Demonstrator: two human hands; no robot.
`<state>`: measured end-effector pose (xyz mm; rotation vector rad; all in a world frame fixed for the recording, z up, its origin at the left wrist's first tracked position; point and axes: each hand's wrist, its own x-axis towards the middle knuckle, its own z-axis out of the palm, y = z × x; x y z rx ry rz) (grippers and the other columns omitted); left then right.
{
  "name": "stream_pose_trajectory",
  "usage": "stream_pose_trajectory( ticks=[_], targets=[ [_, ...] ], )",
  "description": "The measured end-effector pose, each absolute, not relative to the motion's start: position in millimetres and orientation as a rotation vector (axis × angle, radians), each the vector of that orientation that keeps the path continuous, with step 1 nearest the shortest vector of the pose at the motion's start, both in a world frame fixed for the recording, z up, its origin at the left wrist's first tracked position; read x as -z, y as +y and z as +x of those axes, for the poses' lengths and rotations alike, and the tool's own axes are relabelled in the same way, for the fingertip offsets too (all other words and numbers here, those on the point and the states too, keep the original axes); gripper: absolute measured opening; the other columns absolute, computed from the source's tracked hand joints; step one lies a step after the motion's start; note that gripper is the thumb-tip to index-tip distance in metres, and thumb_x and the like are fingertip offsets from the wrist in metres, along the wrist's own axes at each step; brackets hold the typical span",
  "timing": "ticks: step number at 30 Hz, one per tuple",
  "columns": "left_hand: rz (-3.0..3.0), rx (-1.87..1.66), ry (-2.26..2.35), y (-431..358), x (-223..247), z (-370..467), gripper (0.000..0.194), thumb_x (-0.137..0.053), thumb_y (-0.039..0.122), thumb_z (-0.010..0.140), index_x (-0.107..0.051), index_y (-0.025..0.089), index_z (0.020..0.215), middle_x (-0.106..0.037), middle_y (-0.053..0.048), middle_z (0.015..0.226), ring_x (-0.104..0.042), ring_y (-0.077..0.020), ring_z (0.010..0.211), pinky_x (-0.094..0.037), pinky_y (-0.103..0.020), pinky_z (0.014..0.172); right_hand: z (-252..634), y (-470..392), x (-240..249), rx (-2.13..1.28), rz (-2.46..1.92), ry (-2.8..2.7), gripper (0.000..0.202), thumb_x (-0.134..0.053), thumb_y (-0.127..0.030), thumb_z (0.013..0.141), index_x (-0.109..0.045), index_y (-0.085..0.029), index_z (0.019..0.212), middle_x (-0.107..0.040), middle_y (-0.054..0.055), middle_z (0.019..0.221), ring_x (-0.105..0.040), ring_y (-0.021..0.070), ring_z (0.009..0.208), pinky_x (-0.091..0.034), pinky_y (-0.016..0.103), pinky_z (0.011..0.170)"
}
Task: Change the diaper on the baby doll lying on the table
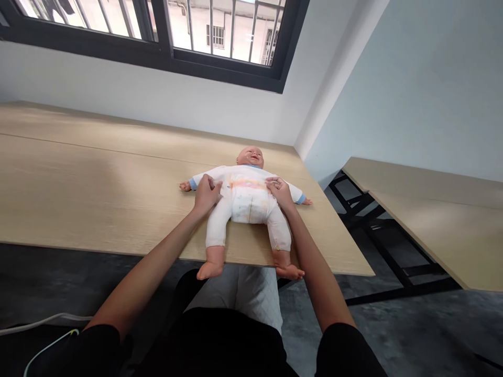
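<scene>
A baby doll (220,225) lies on its back on the wooden table (98,204), head toward the wall and feet over the front edge. It wears a white suit with blue cuffs. Around its hips sits a white diaper (251,204) with a pink and orange band at the waist. My left hand (208,193) is closed at the left side of the diaper's waist, thumb and fingers pinching its edge. On the opposite side, my right hand (280,191) pinches the waist edge too. The exact parts between the fingertips are partly hidden.
A second wooden table (432,209) with black folding legs stands to the right, across a gap. Behind the doll rises a white wall (157,94) with a barred window (228,31). A white cable (51,317) runs at lower left.
</scene>
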<state>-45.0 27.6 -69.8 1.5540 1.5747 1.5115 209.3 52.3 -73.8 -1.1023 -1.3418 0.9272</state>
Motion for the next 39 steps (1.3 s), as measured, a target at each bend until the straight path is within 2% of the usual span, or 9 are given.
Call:
stream_pose_trajectory(
  ticks=[5, 8, 12, 17, 20, 24, 29, 34, 39],
  targets=[
    [2.045, -1.725, 1.458, 2.1, 44.5, -25.5, 0.009, -0.054, 0.028, 0.092, -0.057, 0.020, 0.091, -0.064, -0.006, 0.097, -0.056, -0.0220, 0.099, -0.040, -0.038, 0.093, 204.6, 56.5, 80.8, -0.762, -1.146, -1.398, 0.034, -0.067, -0.048, 0.072, -0.057, -0.019, 0.086, -0.048, -0.006, 0.052, -0.044, 0.0127, 0.049, -0.035, 0.024, 0.051],
    [2.563, -1.245, 1.058, -13.3, 29.3, 2.7, 0.019, -0.053, 0.038, 0.095, -0.065, 0.024, 0.100, -0.070, -0.004, 0.111, -0.056, -0.0234, 0.114, -0.032, -0.043, 0.106, 202.5, 58.0, 84.4, -0.692, -1.147, -1.425, 0.036, -0.066, -0.051, 0.074, -0.057, -0.019, 0.088, -0.050, -0.004, 0.056, -0.048, 0.0145, 0.054, -0.038, 0.025, 0.054],
    [2.860, -0.673, 0.768, -6.3, 22.1, 37.4, 0.031, -0.056, 0.044, 0.094, -0.064, 0.028, 0.119, -0.061, -0.003, 0.135, -0.049, -0.0246, 0.129, -0.022, -0.047, 0.113, 203.7, 59.2, 86.4, -0.614, -1.241, -1.451, 0.038, -0.059, -0.056, 0.079, -0.055, -0.020, 0.088, -0.052, -0.002, 0.063, -0.051, 0.0169, 0.059, -0.042, 0.028, 0.059],
    [2.897, -0.464, 0.698, 24.2, 22.9, 46.4, 0.035, -0.045, 0.046, 0.099, -0.069, 0.023, 0.107, -0.070, -0.003, 0.119, -0.060, -0.0216, 0.112, -0.031, -0.039, 0.104, 225.9, 55.0, 73.9, -0.234, -1.433, -1.585, 0.036, -0.036, -0.050, 0.092, -0.054, -0.020, 0.084, -0.063, 0.008, 0.085, -0.057, 0.0220, 0.081, -0.043, 0.033, 0.077],
    [2.932, -0.498, 0.670, 31.4, 25.3, 42.5, 0.039, -0.040, 0.048, 0.100, -0.070, 0.023, 0.104, -0.072, -0.002, 0.111, -0.060, -0.0211, 0.109, -0.034, -0.035, 0.098, 248.6, 45.4, 62.1, -0.215, -1.644, -1.624, 0.033, -0.041, -0.045, 0.090, -0.054, -0.020, 0.074, -0.064, 0.007, 0.078, -0.057, 0.0215, 0.076, -0.041, 0.032, 0.072],
    [2.967, -0.543, 0.644, 30.0, 28.9, 40.3, 0.040, -0.038, 0.049, 0.100, -0.069, 0.024, 0.106, -0.071, -0.001, 0.114, -0.056, -0.0206, 0.113, -0.033, -0.035, 0.098, 271.4, 32.8, 54.0, -0.551, -1.834, -1.851, 0.025, -0.062, -0.041, 0.076, -0.060, -0.018, 0.068, -0.062, 0.004, 0.066, -0.054, 0.0196, 0.067, -0.037, 0.029, 0.062],
    [2.966, -0.534, 0.739, 26.6, 30.4, 40.8, 0.041, -0.037, 0.050, 0.100, -0.068, 0.023, 0.103, -0.070, -0.004, 0.114, -0.055, -0.0222, 0.115, -0.031, -0.038, 0.102, 270.4, 33.1, 57.2, -1.128, -1.508, -2.107, 0.026, -0.065, -0.040, 0.064, -0.055, -0.017, 0.072, -0.059, 0.000, 0.070, -0.050, 0.0161, 0.066, -0.037, 0.026, 0.061],
    [2.926, -0.585, 0.784, 27.4, 32.4, 37.7, 0.040, -0.040, 0.052, 0.098, -0.069, 0.024, 0.103, -0.067, -0.006, 0.113, -0.054, -0.0236, 0.113, -0.031, -0.040, 0.104, 246.4, 30.7, 59.0, -1.034, -1.400, -2.012, 0.035, -0.069, -0.039, 0.060, -0.047, -0.019, 0.079, -0.056, 0.001, 0.081, -0.050, 0.0191, 0.079, -0.041, 0.029, 0.067],
    [2.829, -0.654, 0.809, 29.0, 31.4, 33.0, 0.038, -0.045, 0.052, 0.095, -0.070, 0.023, 0.102, -0.065, -0.006, 0.112, -0.054, -0.0254, 0.111, -0.033, -0.041, 0.102, 225.8, 22.8, 63.0, -1.133, -1.155, -1.745, 0.047, -0.074, -0.036, 0.064, -0.051, -0.017, 0.101, -0.060, 0.008, 0.108, -0.055, 0.0240, 0.101, -0.048, 0.032, 0.084]
  ],
)
